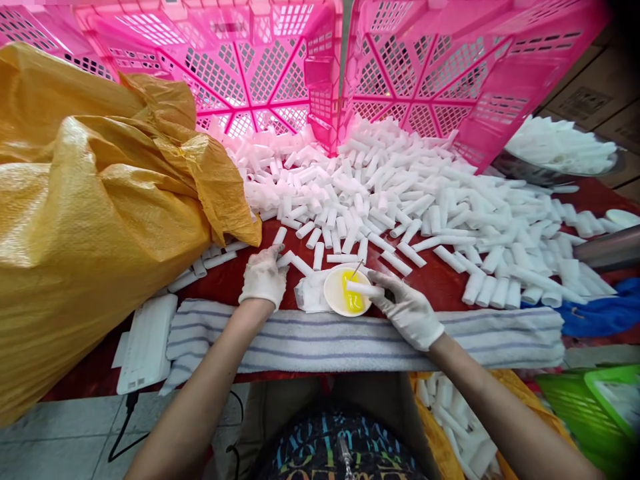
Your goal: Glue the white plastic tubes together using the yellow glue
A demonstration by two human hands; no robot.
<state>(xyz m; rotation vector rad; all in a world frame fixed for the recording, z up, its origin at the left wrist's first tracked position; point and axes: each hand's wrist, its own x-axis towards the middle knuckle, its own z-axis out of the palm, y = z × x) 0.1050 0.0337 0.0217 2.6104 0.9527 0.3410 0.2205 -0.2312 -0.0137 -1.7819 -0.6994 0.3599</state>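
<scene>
My right hand (407,310), in a white glove, pinches a short white plastic tube (366,289). That tube lies level above a small white dish (334,303), its far end over a bright yellow piece (355,301) in the dish. A thin metal pin (357,268) sticks up at the dish's back edge. Left of it, my gloved left hand (264,277) has its fingers closed around the near end of another white tube (287,259) on the red tabletop. The left fingertips are partly hidden. Under the dish is a clear plastic sheet (313,297).
A large heap of white tubes (380,173) spills from pink crates (325,80). On the left bulges a yellow woven sack (110,213). A striped towel (345,343) lines the front edge, beside a white power strip (147,343). A metal bowl (530,170) of tubes stands far right.
</scene>
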